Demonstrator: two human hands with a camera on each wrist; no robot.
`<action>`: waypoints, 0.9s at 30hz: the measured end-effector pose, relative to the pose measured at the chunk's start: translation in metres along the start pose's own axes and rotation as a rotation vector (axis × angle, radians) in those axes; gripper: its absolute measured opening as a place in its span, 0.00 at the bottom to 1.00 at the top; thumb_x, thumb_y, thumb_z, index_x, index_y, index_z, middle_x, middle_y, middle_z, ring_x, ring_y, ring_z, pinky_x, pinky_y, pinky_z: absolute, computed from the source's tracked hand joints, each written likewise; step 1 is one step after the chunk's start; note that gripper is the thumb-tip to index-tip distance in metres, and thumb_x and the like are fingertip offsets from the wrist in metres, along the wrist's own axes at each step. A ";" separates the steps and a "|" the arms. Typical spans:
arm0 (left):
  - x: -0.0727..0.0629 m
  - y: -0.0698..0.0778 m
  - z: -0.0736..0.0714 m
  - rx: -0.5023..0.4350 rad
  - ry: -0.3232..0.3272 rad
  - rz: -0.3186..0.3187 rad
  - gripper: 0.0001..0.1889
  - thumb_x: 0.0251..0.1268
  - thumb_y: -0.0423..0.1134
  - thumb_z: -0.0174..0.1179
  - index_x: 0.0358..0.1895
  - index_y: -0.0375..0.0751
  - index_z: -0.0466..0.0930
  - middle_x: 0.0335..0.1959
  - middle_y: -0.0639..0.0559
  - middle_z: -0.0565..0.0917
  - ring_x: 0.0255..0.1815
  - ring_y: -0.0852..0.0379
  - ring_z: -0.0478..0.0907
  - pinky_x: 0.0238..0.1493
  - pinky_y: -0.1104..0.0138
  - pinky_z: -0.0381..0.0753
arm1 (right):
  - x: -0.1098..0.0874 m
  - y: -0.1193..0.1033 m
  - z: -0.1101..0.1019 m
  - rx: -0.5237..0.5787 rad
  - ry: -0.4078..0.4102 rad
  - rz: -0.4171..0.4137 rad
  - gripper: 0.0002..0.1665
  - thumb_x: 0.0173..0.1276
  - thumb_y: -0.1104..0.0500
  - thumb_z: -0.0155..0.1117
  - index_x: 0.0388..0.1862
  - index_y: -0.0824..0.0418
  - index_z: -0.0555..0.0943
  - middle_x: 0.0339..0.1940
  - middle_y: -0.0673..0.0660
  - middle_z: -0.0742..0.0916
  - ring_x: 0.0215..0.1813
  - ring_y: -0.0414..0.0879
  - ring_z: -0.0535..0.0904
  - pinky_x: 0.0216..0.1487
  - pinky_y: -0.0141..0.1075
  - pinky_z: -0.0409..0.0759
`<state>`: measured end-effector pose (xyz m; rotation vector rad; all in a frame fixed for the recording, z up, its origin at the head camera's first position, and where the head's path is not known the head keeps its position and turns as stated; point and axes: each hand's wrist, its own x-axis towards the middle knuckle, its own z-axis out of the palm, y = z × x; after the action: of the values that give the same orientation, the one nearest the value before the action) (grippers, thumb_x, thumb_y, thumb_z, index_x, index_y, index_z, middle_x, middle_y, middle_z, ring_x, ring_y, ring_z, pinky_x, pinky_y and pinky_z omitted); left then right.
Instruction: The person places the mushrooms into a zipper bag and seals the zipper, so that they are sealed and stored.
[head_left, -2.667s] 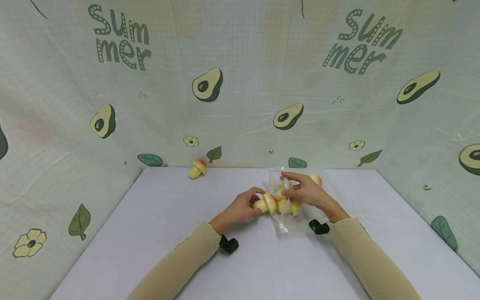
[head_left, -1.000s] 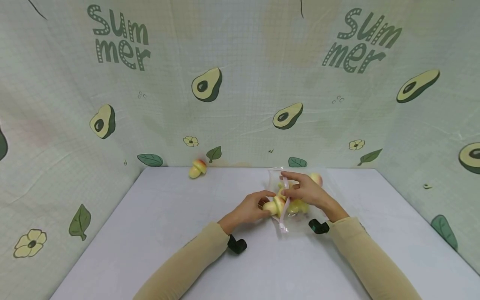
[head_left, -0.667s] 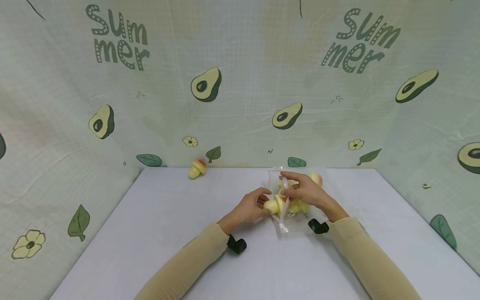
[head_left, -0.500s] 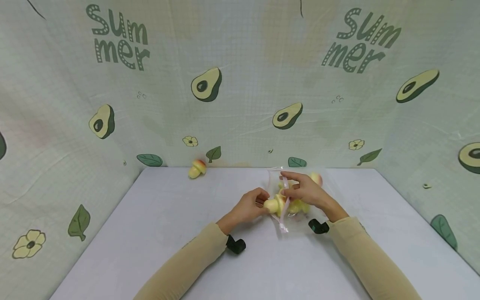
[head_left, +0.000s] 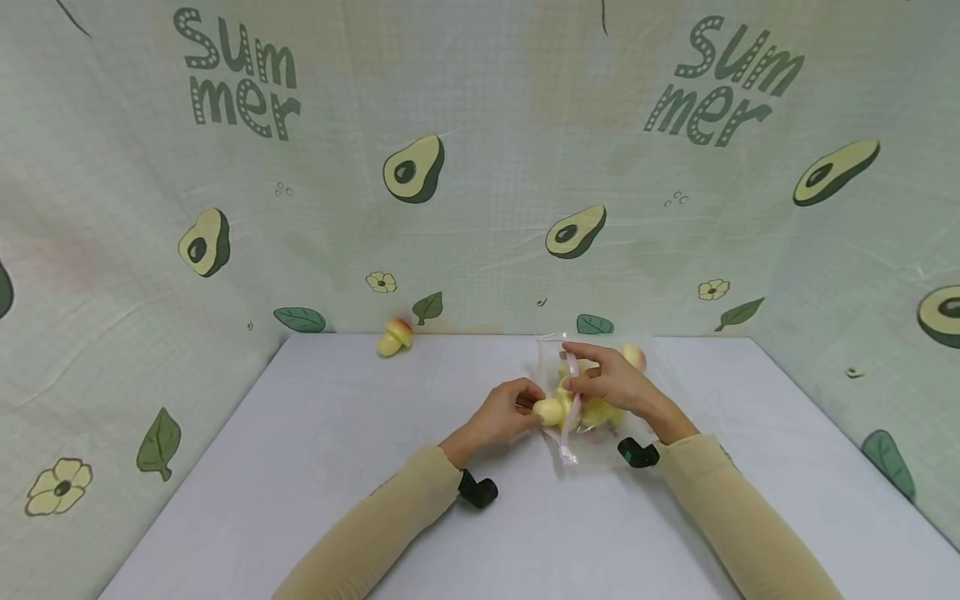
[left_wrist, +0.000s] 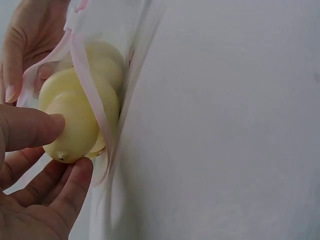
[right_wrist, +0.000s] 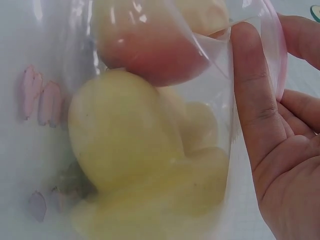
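Note:
A clear zip bag (head_left: 597, 450) with a pink closure strip lies on its side, its mouth facing left. Inside are several yellow toy mushrooms (right_wrist: 125, 130), one with a red cap. My left hand (head_left: 501, 414) pinches another toy mushroom (head_left: 549, 411) by its pale yellow stem, thumb on one side and fingertips on the other. That mushroom's cap is past the pink strip, inside the bag mouth, as the left wrist view (left_wrist: 65, 125) confirms. My right hand (head_left: 615, 383) holds the bag's edge at the mouth, thumb and fingers spread along the strip.
One more toy mushroom (head_left: 395, 337), yellow with a reddish cap, lies at the back left of the white table (head_left: 360, 433). Behind it hangs a pale cloth (head_left: 480, 167) printed with avocados. A black wrist camera (head_left: 637, 453) sits below each hand.
My left hand has moved right, carrying the mushroom from outside the bag into its mouth. Over the last half second it shifted slightly further in. The right hand has stayed put.

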<state>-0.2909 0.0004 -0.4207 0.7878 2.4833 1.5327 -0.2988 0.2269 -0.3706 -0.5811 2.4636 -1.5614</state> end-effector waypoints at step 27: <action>0.007 0.000 0.013 -0.012 0.037 -0.019 0.15 0.54 0.28 0.66 0.47 0.37 0.78 0.42 0.52 0.81 0.42 0.59 0.79 0.44 0.71 0.78 | 0.000 0.002 -0.001 -0.031 0.016 -0.030 0.40 0.63 0.59 0.68 0.72 0.63 0.63 0.66 0.66 0.71 0.31 0.47 0.82 0.30 0.38 0.81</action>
<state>-0.2920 0.0142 -0.4260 0.7391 2.4973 1.5683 -0.2996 0.2288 -0.3718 -0.6154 2.5058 -1.5470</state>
